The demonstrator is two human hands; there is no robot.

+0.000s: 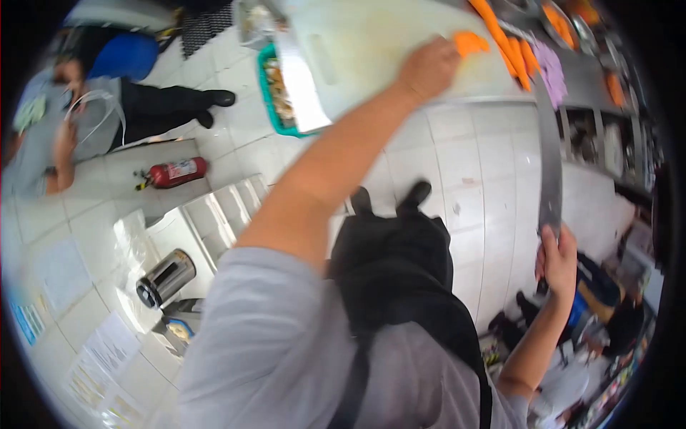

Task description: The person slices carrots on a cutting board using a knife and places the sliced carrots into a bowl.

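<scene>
My left hand is over the white cutting board, fingers curled and fingertips against orange carrot pieces. Long peeled carrots lie just beyond the pieces, near the board's right end. My right hand is closed around the handle of a large knife. The wide blade points away from me, past the board's right end, apart from the carrots. Its tip is close to a pink cloth.
A green basket with scraps stands left of the board. A red fire extinguisher and a metal flask are at left. One person is at upper left; others are at lower right. Metal bowls stand at upper right.
</scene>
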